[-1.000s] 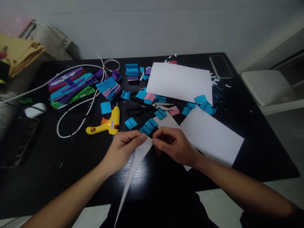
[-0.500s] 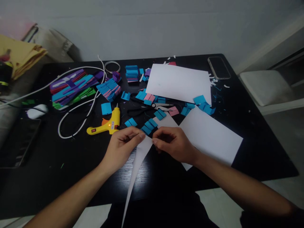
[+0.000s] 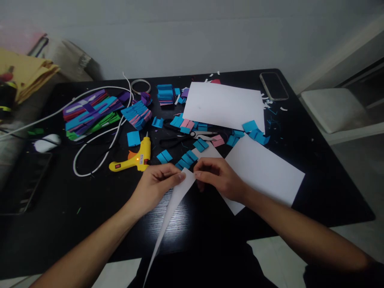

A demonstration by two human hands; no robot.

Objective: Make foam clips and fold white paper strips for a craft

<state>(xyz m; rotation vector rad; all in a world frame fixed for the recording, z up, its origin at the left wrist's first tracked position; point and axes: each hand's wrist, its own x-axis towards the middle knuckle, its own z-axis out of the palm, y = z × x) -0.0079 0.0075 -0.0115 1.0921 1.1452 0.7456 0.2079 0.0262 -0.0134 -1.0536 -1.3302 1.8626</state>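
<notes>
White paper strip (image 3: 171, 210): tapered, with the wide end up between both hands and the narrow tip trailing toward the person, past the table (image 3: 90, 208) edge. Long axis runs near-to-far, leaning left. Left hand (image 3: 156, 187) and right hand (image 3: 220, 178) pinch its top corners, fingertips nearly meeting. Glue gun (image 3: 132, 160) lies just left of the hands; white sheet (image 3: 267, 172) lies to the right.

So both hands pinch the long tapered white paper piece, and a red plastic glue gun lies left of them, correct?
Not red: the head view shows a yellow plastic glue gun. Left hand and right hand do pinch the white paper piece.
</notes>
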